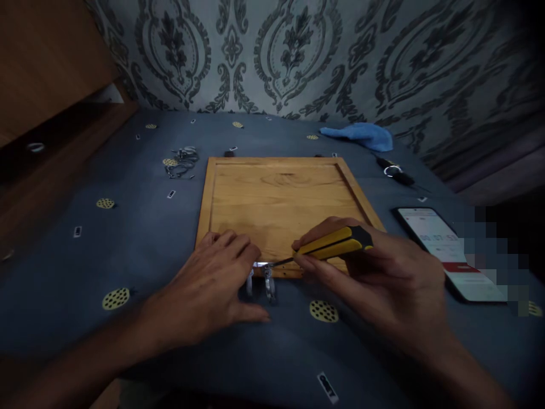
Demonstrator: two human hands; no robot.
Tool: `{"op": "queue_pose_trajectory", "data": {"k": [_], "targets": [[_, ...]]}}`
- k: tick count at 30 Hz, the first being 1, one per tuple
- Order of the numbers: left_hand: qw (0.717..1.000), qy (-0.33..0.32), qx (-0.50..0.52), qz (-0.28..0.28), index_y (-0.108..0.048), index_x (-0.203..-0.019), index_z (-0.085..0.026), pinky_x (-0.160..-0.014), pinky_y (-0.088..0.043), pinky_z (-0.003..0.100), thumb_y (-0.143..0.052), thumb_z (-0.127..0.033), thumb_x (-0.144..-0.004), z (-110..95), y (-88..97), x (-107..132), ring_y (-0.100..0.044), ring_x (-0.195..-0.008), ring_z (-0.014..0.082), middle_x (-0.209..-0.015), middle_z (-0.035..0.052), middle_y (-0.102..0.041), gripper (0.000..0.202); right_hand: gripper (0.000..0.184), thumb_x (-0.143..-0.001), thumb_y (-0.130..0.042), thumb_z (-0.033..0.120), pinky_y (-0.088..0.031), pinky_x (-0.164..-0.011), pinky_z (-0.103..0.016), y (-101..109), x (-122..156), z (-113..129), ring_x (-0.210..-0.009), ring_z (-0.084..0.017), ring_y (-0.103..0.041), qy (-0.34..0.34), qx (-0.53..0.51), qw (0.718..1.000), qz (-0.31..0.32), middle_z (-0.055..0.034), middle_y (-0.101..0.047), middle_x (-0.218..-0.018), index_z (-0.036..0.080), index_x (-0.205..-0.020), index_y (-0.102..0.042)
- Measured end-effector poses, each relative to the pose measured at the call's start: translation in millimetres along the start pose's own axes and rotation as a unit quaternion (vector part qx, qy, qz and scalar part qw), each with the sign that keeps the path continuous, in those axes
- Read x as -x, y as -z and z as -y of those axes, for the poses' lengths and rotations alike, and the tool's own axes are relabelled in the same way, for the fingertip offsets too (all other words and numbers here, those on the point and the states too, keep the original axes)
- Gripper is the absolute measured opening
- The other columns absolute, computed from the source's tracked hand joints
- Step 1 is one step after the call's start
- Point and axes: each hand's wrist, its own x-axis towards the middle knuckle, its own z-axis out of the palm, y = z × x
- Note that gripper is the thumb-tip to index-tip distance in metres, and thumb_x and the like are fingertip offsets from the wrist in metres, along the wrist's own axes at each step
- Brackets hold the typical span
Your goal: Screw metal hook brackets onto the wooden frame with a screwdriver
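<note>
I have the right hand (394, 272) gripping a screwdriver (330, 244), tip at the metal fitting (268, 282) on the near edge of the wooden panel (281, 201). The left hand (217, 278) lies alongside; its grip I can't tell.

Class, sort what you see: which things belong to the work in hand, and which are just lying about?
In the work:
yellow-and-black screwdriver
wooden panel
metal fitting at its near edge

Apparently lying about:
blue cloth
phone
dark item with a ring
small metal pieces, possibly related
</note>
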Motion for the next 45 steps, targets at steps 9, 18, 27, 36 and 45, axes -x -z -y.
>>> {"op": "queue_pose_trajectory", "data": {"k": [9,18,27,36,45], "targets": [[1.0,0.025,0.004,0.012,-0.065,-0.107,-0.015,-0.094,-0.044,0.047,-0.078,-0.06,-0.08,-9.0,-1.9,-5.1,-0.058,-0.105,0.0297,-0.107,0.007,-0.065,0.054,0.014,-0.095,-0.069,0.029,-0.048,-0.056,-0.032,0.7,3.0,0.3,-0.068,-0.02,-0.068,-0.006,0.0,1.0,-0.001,0.0002,-0.07,-0.078,0.027,-0.083,-0.063],[1.0,0.018,0.02,-0.005,-0.068,-0.104,-0.016,-0.091,-0.044,0.045,-0.08,-0.051,-0.083,-7.4,-2.7,-6.4,-0.058,-0.103,0.0278,-0.104,0.005,-0.065,0.043,0.011,-0.094,-0.069,0.032,-0.049,-0.054,-0.034,-0.2,3.0,-0.2,-0.068,-0.021,-0.069,-0.018,-0.002,1.0,0.008,0.0004,-0.071,-0.08,0.028,-0.085,-0.064],[0.999,0.01,0.033,-0.02,-0.066,-0.095,-0.016,-0.089,-0.044,0.044,-0.083,-0.047,-0.08,-7.2,-2.3,-5.5,-0.058,-0.098,0.0275,-0.098,0.0046,-0.064,0.038,0.011,-0.095,-0.068,0.032,-0.052,-0.054,-0.032,2.6,-1.0,8.4,-0.067,-0.02,-0.069,-0.046,-0.029,0.998,-0.037,0.0012,-0.07,-0.078,0.029,-0.084,-0.065],[0.999,0.008,0.023,-0.027,-0.067,-0.094,-0.017,-0.089,-0.044,0.042,-0.084,-0.047,-0.079,-6.0,-3.3,-6.3,-0.059,-0.098,0.0268,-0.097,0.004,-0.065,0.038,0.011,-0.094,-0.068,0.031,-0.053,-0.054,-0.033,-2.4,1.0,7.8,-0.065,-0.019,-0.067,-0.055,-0.04,0.997,-0.024,0.0021,-0.069,-0.079,0.031,-0.084,-0.064],[1.0,0.016,0.015,-0.006,-0.068,-0.097,-0.017,-0.089,-0.044,0.042,-0.083,-0.047,-0.08,-7.4,-1.1,-7.8,-0.059,-0.1,0.0274,-0.1,0.0046,-0.066,0.038,0.007,-0.092,-0.072,0.031,-0.055,-0.057,-0.032,-3.4,3.6,4.4,-0.069,-0.02,-0.069,-0.04,-0.04,0.998,-0.016,0.0014,-0.07,-0.08,0.031,-0.087,-0.067]]}}
